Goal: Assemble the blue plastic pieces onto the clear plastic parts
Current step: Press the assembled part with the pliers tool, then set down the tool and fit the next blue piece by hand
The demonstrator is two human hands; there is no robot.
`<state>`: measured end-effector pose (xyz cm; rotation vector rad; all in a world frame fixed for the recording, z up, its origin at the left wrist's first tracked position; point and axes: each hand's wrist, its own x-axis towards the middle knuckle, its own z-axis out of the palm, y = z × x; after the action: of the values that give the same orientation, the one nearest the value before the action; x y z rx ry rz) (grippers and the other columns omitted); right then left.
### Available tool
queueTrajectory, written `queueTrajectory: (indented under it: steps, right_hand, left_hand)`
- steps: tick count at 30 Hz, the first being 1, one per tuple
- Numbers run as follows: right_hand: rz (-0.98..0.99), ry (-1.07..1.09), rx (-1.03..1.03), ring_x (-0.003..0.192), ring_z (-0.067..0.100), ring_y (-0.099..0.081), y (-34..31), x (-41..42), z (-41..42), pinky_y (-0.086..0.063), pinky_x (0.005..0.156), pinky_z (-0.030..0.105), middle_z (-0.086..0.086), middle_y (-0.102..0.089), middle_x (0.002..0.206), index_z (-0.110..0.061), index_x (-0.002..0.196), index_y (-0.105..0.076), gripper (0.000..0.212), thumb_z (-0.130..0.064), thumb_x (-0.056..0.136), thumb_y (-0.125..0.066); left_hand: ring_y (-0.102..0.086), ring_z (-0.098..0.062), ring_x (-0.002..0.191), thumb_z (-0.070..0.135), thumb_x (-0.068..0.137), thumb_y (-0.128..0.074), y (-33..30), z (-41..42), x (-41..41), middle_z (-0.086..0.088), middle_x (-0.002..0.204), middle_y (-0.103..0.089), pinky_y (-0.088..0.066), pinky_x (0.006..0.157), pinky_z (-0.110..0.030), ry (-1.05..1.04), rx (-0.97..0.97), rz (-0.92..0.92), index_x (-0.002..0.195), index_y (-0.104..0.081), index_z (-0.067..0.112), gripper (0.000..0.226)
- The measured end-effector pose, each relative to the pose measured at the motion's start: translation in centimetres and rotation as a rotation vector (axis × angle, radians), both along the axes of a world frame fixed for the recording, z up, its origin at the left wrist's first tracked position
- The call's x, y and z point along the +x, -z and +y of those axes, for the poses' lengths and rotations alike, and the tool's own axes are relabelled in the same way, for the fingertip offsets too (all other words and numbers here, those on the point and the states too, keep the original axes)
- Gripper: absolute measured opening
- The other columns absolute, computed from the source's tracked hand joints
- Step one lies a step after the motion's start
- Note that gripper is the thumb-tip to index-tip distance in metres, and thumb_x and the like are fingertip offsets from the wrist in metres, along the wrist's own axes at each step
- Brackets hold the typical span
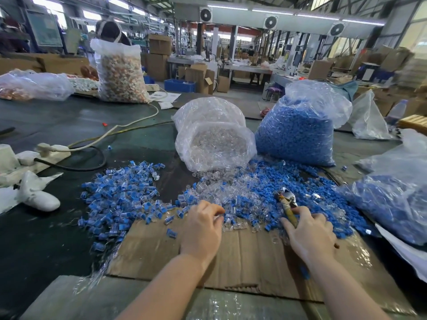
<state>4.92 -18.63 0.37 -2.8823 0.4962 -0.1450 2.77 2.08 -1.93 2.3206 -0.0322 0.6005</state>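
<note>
Right hand [310, 232] grips tool [287, 205]; left fingers [217, 212] pinch clear parts [231, 197].

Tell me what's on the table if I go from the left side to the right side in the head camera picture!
White glove → pile of joined blue-and-clear pieces → left hand → bag of clear parts → right hand, fingers round a small tool → big bag of blue pieces → another bag of blue pieces.

Blue pieces [307, 192] and clear parts [221, 195] heaped, mingled.
</note>
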Motion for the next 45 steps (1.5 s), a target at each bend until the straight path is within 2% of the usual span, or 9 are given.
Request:
queueTrajectory:
  steps: [5,9,14,19,24,29,32,40,45]
  right_hand:
    - [-0.067,-0.011,-0.008,0.123,0.032,-0.036,-0.3,-0.6,0.6,-0.028,0.104,0.046,0.012,-0.044,0.131,-0.026,0.129,-0.039,0.048,-0.056,0.091,-0.037]
    - [-0.353,-0.21,-0.082,0.101,0.019,-0.046,-0.2,-1.8,2.1,-0.028,0.089,0.037,-0.005,-0.057,0.105,-0.026,0.102,-0.057,0.024,-0.045,0.086,-0.055]
    - [-0.165,-0.267,-0.226,0.101,0.014,-0.046,0.5,-1.8,3.6,-0.022,0.091,0.036,-0.014,-0.056,0.093,-0.031,0.089,-0.056,0.016,-0.043,0.09,-0.046]
    - [-0.183,-0.23,-0.245,0.094,0.015,-0.05,0.9,-1.5,4.2,-0.021,0.094,0.04,-0.013,-0.049,0.075,-0.027,0.077,-0.046,0.021,-0.013,0.091,-0.039]
    - [-0.211,-0.208,-0.231,0.092,0.014,-0.052,0.9,-1.5,4.4,-0.024,0.093,0.038,-0.013,-0.052,0.076,-0.027,0.078,-0.044,0.019,-0.017,0.093,-0.04]
    - [-0.447,-0.314,0.079,0.08,0.017,-0.056,1.0,-2.3,5.8,-0.041,0.076,0.033,-0.006,-0.06,0.079,-0.017,0.086,-0.06,0.008,-0.022,0.091,-0.055]
    - [-0.471,-0.401,0.244,0.075,0.013,-0.048,1.6,-2.9,7.1,-0.036,0.068,0.024,-0.006,-0.057,0.079,-0.015,0.086,-0.059,0.008,-0.02,0.091,-0.056]
    - [-0.46,-0.42,0.409,0.079,0.013,-0.055,2.7,-3.5,7.1,-0.038,0.069,0.025,-0.008,-0.061,0.08,-0.015,0.088,-0.063,0.005,-0.017,0.09,-0.058]
    - [-0.473,-0.418,0.543,0.079,0.011,-0.057,2.7,-3.8,7.0,-0.042,0.072,0.025,-0.008,-0.063,0.081,-0.018,0.088,-0.062,0.003,-0.018,0.089,-0.06]
  left_hand:
    - [-0.039,0.001,0.091,0.025,0.09,-0.057,1.2,-1.4,-0.1,0.015,0.098,-0.046,-0.033,0.072,-0.003,0.034,0.0,0.036,0.108,-0.062,0.023,0.019]
    - [-0.045,-0.003,0.088,0.025,0.089,-0.059,1.7,-1.2,-0.2,0.013,0.097,-0.042,-0.035,0.076,-0.009,0.011,-0.008,0.024,0.107,-0.064,0.02,0.019]
    - [-0.049,-0.003,0.084,0.024,0.09,-0.059,1.5,-1.1,-0.5,0.011,0.098,-0.042,-0.036,0.072,-0.007,0.012,-0.021,0.022,0.11,-0.063,0.017,0.022]
    - [-0.052,0.001,0.079,0.023,0.085,-0.065,1.2,-1.0,-0.8,0.013,0.095,-0.044,-0.04,0.07,-0.002,0.043,-0.103,0.03,0.108,-0.064,0.016,0.024]
    - [-0.055,-0.002,0.084,0.017,0.081,-0.069,1.0,-0.9,-0.8,0.012,0.094,-0.046,-0.045,0.079,-0.007,0.056,-0.163,0.041,0.099,-0.067,0.011,0.019]
    - [-0.056,-0.004,0.086,0.013,0.08,-0.07,0.8,-1.0,-0.8,0.014,0.093,-0.047,-0.048,0.085,-0.013,0.074,-0.201,0.057,0.095,-0.069,0.009,0.015]
    - [-0.051,0.003,0.083,0.015,0.08,-0.07,0.9,-1.0,-0.8,0.022,0.089,-0.044,-0.04,0.078,-0.001,0.075,-0.202,0.04,0.092,-0.071,0.011,0.013]
    - [-0.059,-0.004,0.086,0.002,0.08,-0.068,0.9,-1.0,-0.7,0.019,0.089,-0.05,-0.05,0.084,-0.017,0.135,-0.205,0.084,0.092,-0.072,0.011,0.016]
    - [-0.055,0.005,0.073,0.007,0.08,-0.069,0.6,-0.9,-1.1,0.018,0.077,-0.057,-0.041,0.069,0.0,0.093,-0.256,0.096,0.082,-0.068,0.021,0.014]
